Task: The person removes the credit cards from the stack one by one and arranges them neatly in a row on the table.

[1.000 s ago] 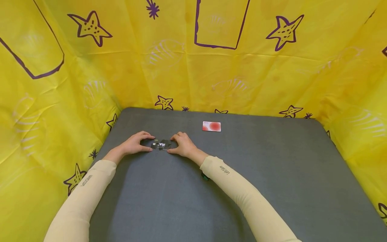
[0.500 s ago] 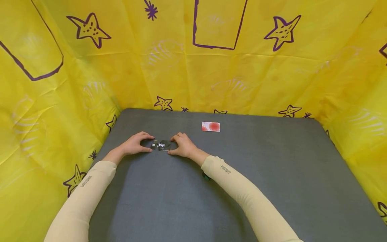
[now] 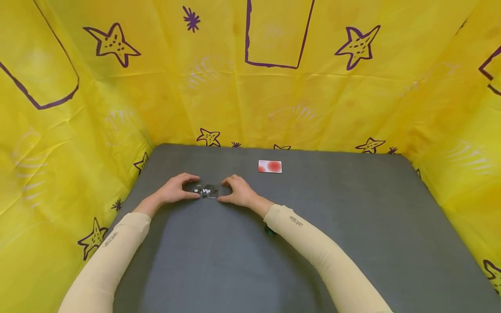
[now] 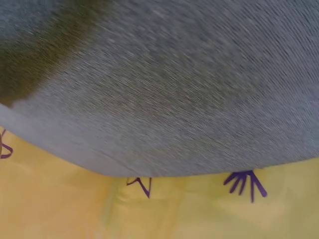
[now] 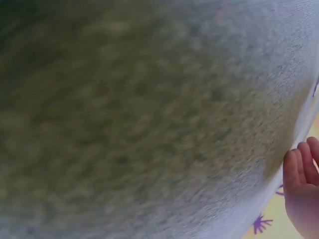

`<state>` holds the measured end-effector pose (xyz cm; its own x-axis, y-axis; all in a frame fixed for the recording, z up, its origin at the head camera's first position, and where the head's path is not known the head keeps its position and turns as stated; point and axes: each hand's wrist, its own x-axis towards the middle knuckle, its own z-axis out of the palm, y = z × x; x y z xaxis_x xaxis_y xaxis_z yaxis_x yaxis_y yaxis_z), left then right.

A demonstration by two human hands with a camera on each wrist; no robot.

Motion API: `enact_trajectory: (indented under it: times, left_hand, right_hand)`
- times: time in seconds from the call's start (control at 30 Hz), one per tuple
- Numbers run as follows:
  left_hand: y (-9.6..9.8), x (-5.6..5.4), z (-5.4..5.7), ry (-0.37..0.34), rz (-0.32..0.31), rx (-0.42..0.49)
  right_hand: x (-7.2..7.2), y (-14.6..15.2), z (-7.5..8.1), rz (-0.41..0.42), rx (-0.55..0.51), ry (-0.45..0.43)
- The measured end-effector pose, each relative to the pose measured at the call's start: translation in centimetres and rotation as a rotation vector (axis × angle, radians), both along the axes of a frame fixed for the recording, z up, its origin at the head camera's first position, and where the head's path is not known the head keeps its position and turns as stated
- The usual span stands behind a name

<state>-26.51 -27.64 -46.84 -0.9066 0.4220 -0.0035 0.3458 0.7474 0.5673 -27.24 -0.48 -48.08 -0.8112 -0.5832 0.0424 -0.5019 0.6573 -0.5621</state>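
Observation:
A dark card [image 3: 206, 191] marked "Vip" in white lies between both hands in the head view, at the left of the grey table. My left hand [image 3: 175, 188] holds its left end, thumb at the near edge and fingers at the far edge. At the right end, my right hand [image 3: 239, 191] grips the card the same way, its thumb at the near right corner. Neither wrist view shows the card; in the right wrist view some fingers [image 5: 302, 162] appear at the right edge.
Farther back on the grey table [image 3: 332, 226] lies a red and white card [image 3: 269, 166]. Yellow cloth [image 3: 250, 95] printed with purple starfish encloses the back and both sides. Pale sleeves [image 3: 313, 248] cover both forearms.
The head view has tilted slightly up and turned to the right. My left thumb has slid a little right along the dark card's near edge. The red and white card stays put.

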Motion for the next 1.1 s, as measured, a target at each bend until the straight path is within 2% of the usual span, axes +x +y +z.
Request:
enact_trajectory:
  times: [0.2,0.33,0.5,0.7,0.9,1.1]
  left_hand:
    - [1.5,0.1,0.3,0.005,0.025,0.05]
    - [2.5,0.2,0.5,-0.011,0.048,0.102]
    - [3.4,0.1,0.3,-0.058,0.05,0.197]
    - [4.6,0.0,0.0,-0.09,0.073,0.301]
    - [6.0,-0.2,0.1,-0.14,0.111,0.388]
    - [7.4,-0.5,0.0,-0.126,0.134,0.477]
  right_hand:
    - [0.1,0.9,-0.3,-0.016,-0.141,-0.008]
    - [0.1,1.5,-0.4,-0.047,-0.228,-0.078]
    - [-0.1,2.4,-0.4,-0.082,-0.314,-0.152]
    - [-0.4,3.8,0.0,-0.114,-0.369,-0.18]
    - [-1.0,5.5,0.0,-0.14,-0.435,-0.199]
    - [-1.4,7.3,0.4,-0.129,-0.498,-0.2]
